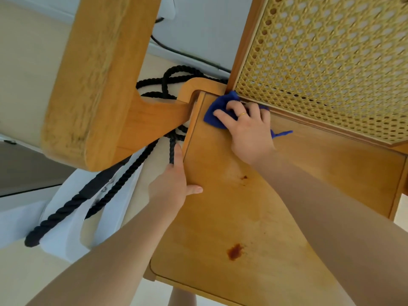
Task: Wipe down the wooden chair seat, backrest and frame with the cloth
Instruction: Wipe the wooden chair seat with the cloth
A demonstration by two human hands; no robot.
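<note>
Right, the blue cloth (pixel 217 112) is bunched in the far left corner of the wooden seat (pixel 254 217), jammed up where the seat meets the cane backrest (pixel 326 62). The right hand (pixel 245 124) sits on top of it, fingers curled down over the fabric and pressing it to the wood, a gold ring showing on one finger; a tail of cloth pokes out to the right of the hand. The left hand (pixel 174 184) clasps the seat's left edge, thumb lying flat on top, fingers wrapped down the side. Two dark reddish stains (pixel 235 251) mark the seat nearer the camera. Left of the chair, the broad wooden armrest (pixel 95 85) looms close, and below it a thick black rope (pixel 123 177) trails over white bags (pixel 66 228) on the floor.
</note>
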